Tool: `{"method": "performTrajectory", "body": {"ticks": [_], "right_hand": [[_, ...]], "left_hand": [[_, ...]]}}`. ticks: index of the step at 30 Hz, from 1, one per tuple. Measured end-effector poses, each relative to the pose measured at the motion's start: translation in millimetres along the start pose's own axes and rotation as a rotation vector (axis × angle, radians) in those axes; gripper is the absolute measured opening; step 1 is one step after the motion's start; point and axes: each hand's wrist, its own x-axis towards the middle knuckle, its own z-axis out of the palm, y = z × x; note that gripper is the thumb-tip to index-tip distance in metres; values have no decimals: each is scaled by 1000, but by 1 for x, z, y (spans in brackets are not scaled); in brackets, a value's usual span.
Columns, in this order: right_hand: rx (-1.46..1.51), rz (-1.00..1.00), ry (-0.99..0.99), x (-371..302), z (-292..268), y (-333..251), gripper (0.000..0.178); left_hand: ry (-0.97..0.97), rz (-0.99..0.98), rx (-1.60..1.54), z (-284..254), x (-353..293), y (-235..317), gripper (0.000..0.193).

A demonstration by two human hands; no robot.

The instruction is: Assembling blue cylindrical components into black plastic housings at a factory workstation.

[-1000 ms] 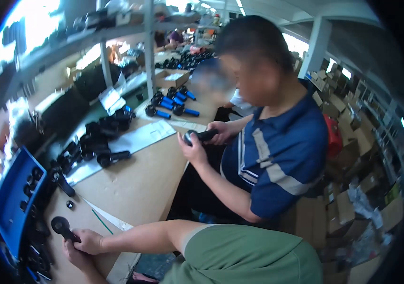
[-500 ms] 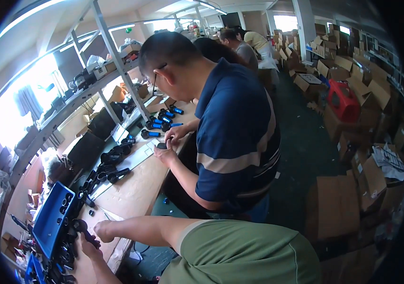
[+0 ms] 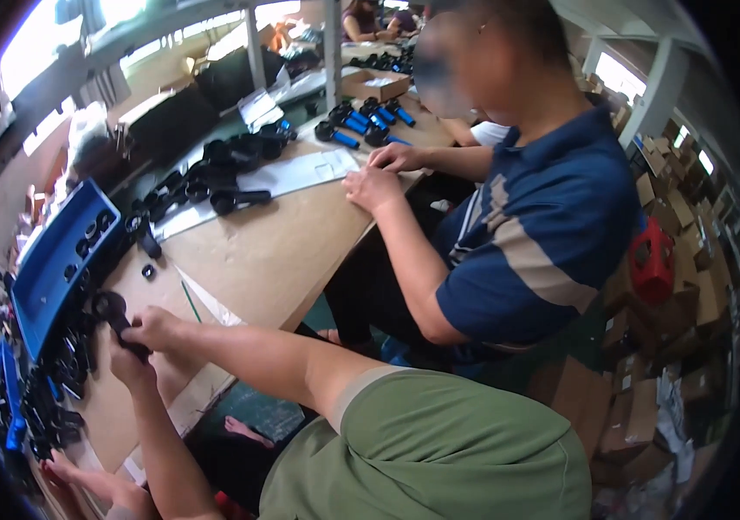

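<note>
A black handheld part with a round, ring-like head and a short handle (image 3: 110,305) is held over the near left of the table. My left hand (image 3: 133,362) is closed around its handle from below. My right hand (image 3: 155,331) has its fingers bent in against the handle's side; what lies between the fingertips is hidden. Just beyond, a small black ring-shaped piece (image 3: 148,271) lies on the table (image 3: 240,251). A blue tray (image 3: 41,290) holding a few black round pieces stands left of my hands, with many black parts (image 3: 75,355) heaped beside it.
Across the table a co-worker in a striped blue shirt (image 3: 517,243) works with both hands. Black handled parts (image 3: 240,201) lie in a row along white sheets; blue-handled ones (image 3: 348,121) are farther off. Another person's hand (image 3: 67,468) reaches in at lower left. Cardboard boxes (image 3: 639,416) fill the right.
My right hand has moved from the bare tabletop to the black part in my left hand. The view has turned, and the co-worker's head has risen.
</note>
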Motion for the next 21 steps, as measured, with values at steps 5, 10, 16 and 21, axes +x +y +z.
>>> {"method": "performTrajectory", "body": {"ticks": [5, 10, 16, 21], "right_hand": [[22, 27, 109, 33, -17, -5, 35], [-53, 5, 12, 49, -51, 10, 32], [297, -50, 33, 52, -52, 16, 22], [331, 165, -26, 46, -51, -5, 19]], "left_hand": [[43, 150, 179, 24, 39, -18, 40], [20, 138, -25, 43, 36, -38, 37], [-16, 41, 273, 32, 17, -12, 34], [12, 326, 74, 30, 27, 2, 34]]}}
